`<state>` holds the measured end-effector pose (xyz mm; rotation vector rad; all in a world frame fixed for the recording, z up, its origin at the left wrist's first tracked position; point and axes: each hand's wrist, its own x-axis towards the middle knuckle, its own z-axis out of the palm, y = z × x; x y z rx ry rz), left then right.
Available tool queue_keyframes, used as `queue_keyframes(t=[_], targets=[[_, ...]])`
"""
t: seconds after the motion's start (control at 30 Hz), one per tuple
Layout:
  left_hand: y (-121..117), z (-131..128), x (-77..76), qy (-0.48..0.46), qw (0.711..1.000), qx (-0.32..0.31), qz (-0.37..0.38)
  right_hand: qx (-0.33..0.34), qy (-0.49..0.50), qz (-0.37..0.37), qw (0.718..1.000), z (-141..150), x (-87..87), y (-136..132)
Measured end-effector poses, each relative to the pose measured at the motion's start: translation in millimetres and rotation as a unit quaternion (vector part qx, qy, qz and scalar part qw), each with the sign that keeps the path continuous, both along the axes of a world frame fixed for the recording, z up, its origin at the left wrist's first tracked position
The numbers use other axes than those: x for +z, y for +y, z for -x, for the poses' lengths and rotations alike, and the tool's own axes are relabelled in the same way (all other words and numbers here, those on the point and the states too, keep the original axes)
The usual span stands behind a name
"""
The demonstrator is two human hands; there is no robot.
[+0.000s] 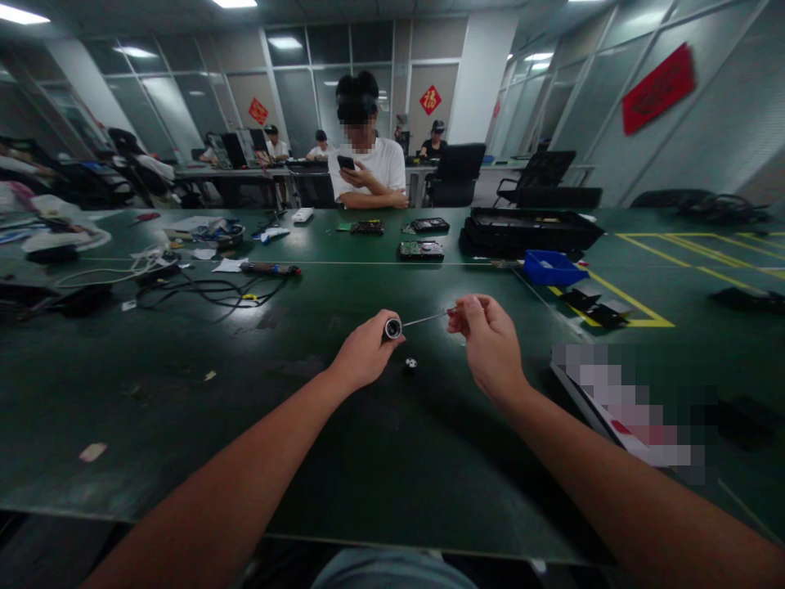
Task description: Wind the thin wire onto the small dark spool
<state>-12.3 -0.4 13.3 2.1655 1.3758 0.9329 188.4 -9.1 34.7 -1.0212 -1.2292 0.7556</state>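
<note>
My left hand (369, 348) grips a small dark cylinder (393, 329) with a shiny metal rim, its round open end turned towards me. Between the fingers of my right hand (491, 343) is a thin metal rod (426, 318), which may be a tool shaft. The rod reaches left to the side of the cylinder; whether its tip touches cannot be made out. Just below, a small black part with a pale, spotted top (410, 365) stands on the green tabletop (343, 458).
Cables (214, 290) and a pen-like tool (270, 268) lie at the left. Circuit boards and drives (421, 249) sit further back, with a black case (531, 229) and blue tray (552, 268) to their right. A person (371, 168) across the table holds a phone.
</note>
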Motion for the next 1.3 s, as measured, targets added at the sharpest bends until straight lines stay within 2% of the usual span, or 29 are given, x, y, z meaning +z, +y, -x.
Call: queue_keyframes(t=[0.17,0.27,0.37,0.43,0.53,0.63,0.73,0.8,0.9,1.03,1.17,1.3], targets=[[3.0,0.1,-5.0,0.004,1.0,0.02,0.009,-0.012,-0.073,-0.021,0.997,7.0,6.1,-11.2],[4.3,0.8,-6.4,0.006,0.999,0.038,0.013,-0.041,-0.102,-0.073,0.991,5.9,7.9,-13.8],[4.6,1.3,-6.7,0.009,0.999,0.042,0.016,-0.064,-0.2,-0.142,0.967,2.8,11.0,-17.7],[4.9,1.5,-6.9,0.009,0.999,0.04,0.014,-0.034,-0.286,-0.157,0.945,2.2,13.5,-20.8],[5.5,1.4,-7.5,0.007,0.999,0.04,0.012,0.033,-0.419,-0.12,0.899,4.2,15.3,-24.1],[5.9,1.2,-8.0,0.007,0.999,0.042,0.013,0.087,-0.525,-0.037,0.846,7.3,13.1,-24.2],[5.5,1.3,-8.0,0.009,0.999,0.042,0.016,0.139,-0.586,0.06,0.796,10.0,7.7,-23.4],[5.2,1.6,-7.7,0.01,0.999,0.041,0.018,0.16,-0.6,0.087,0.779,11.8,3.7,-23.6],[5.0,1.6,-6.8,0.013,0.999,0.039,0.021,0.182,-0.592,0.081,0.781,13.7,-0.9,-24.4],[5.0,0.7,-6.1,0.014,0.999,0.04,0.02,0.186,-0.556,0.051,0.809,13.5,-3.2,-23.2],[3.5,-0.6,-5.7,0.017,0.999,0.028,0.027,0.127,-0.508,-0.01,0.852,12.2,-1.3,-21.4],[-1.0,-2.7,-4.1,0.012,0.999,-0.043,0.029,0.071,-0.468,-0.049,0.88,11.6,0.8,-22.2]])
